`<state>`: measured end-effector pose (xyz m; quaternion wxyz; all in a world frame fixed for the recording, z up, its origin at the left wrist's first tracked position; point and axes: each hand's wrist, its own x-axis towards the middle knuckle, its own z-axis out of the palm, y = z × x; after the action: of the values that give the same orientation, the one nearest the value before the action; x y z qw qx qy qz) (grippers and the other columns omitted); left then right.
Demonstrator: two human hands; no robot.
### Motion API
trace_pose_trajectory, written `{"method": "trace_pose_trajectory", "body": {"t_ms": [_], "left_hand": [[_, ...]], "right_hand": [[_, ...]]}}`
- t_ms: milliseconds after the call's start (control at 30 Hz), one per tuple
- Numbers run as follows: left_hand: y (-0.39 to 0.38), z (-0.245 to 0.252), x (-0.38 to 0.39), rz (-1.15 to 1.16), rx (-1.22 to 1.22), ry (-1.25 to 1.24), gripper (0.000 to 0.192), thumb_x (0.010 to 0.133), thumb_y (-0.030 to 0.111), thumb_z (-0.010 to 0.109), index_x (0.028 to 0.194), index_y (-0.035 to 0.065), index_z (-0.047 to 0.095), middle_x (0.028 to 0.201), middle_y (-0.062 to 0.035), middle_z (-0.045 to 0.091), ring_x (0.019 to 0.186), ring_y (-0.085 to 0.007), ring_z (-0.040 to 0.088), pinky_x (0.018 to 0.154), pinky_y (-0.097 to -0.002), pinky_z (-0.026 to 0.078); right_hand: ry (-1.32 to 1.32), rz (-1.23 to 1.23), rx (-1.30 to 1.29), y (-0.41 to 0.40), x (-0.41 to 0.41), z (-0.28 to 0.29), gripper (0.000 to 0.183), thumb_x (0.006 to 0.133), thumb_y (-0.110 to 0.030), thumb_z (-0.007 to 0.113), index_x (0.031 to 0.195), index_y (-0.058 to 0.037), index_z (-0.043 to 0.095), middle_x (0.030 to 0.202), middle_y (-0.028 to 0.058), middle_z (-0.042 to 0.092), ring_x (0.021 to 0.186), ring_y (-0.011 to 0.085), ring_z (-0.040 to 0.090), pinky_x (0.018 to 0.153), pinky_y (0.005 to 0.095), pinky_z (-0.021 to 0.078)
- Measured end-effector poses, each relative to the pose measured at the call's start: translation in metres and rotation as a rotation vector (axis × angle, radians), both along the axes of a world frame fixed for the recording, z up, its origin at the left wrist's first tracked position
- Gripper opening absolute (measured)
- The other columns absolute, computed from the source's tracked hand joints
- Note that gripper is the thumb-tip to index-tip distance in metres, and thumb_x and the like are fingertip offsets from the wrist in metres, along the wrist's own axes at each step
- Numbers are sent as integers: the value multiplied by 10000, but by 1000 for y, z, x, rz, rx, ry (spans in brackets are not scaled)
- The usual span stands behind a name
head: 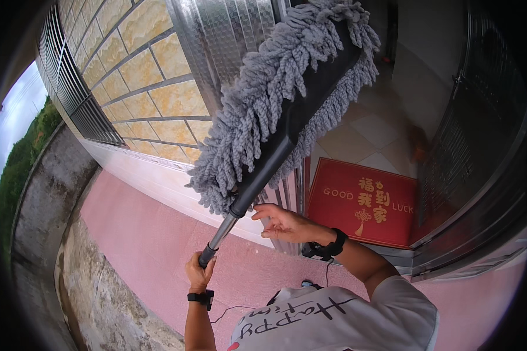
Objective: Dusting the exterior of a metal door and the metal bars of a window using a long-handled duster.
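A large duster with a grey chenille yarn head is raised in front of me, tilted up to the right. Its black plastic backing tapers into a black neck and a short metal telescopic pole. My left hand is wrapped around the dark grip at the lower end of that pole. Beside the neck, my right hand has its fingers apart and bent, holding nothing. Whether its fingertips touch the neck is hard to tell. Both wrists carry black strapped devices.
An open doorway at right has a red doormat and a dark metal door. Left of it are a patterned metal door frame, a stone-tiled wall and a barred window. A concrete wall borders the pink paving. Thin cables hang near me.
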<state>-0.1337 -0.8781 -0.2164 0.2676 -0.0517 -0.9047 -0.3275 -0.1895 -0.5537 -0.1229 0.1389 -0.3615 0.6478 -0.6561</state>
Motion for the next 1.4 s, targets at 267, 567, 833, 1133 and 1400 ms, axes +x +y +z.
{"method": "trace_pose_trajectory", "body": {"t_ms": [267,567,833,1133,1400], "left_hand": [[-8,-38,60,110,-81,-113,399,676,357,742,848,37,578,675,-139,593,594,-315,589,535,-365,465],[1,-17,23,69,203,-301,418,697,364,734,925,50,580,782,-136,599,704,-302,586,651,-371,469],[-33,-50,-42,-105,349,-602,387,755,310,719,981,33,569,734,-88,542,673,-192,512,625,-314,435],[-108,29,-86,-229,327,-300,454,789,387,673,980,0,530,659,-153,565,585,-277,563,538,-356,426],[-168,42,-90,-253,350,-277,534,768,422,679,985,-35,506,655,-177,541,592,-297,551,550,-361,426]], "right_hand": [[-42,258,-98,-50,-10,-40,208,931,-132,468,1065,27,459,935,102,545,842,139,574,696,263,484],[287,186,-158,-86,-24,2,222,898,-40,487,1099,52,461,1040,117,558,733,129,580,680,253,470],[198,137,-13,-146,-65,17,300,921,-61,446,1187,54,368,1042,130,560,675,104,575,615,214,477],[207,-33,19,-260,-93,10,278,924,-87,449,1162,34,371,988,113,573,809,135,534,736,267,444],[140,-64,-98,-346,-95,3,230,973,-190,338,1077,6,395,901,115,599,860,158,554,847,300,411]]}}
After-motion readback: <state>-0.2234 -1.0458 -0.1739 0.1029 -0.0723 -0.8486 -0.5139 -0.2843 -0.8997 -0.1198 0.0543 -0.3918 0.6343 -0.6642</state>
